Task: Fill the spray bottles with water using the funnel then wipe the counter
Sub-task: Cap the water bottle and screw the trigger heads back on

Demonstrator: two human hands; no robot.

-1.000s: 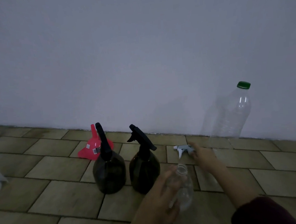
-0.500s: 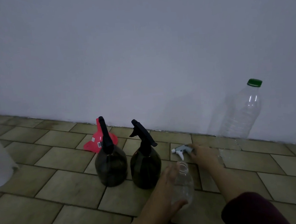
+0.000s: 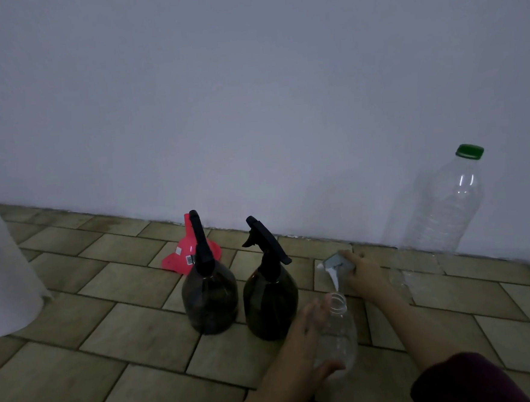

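Nearest, the left hand (image 3: 311, 339) wraps its fingers around a small clear bottle (image 3: 337, 337) standing open-necked on the tiled desk (image 3: 119, 374). At one o'clock, the right hand (image 3: 364, 272) grips the grey sprayer (image 3: 335, 263). At eleven o'clock stand two dark spray bottles (image 3: 209, 299), the pink funnel (image 3: 183, 255) behind them.

The scene is dim and bluish, with soft, grainy detail throughout. Small highlights glint on the clear water bottle (image 3: 446, 207), which casts a faint shadow on the wall (image 3: 250, 92) to its left. Both hands look slightly motion-blurred. Tile lines bow toward the edges.
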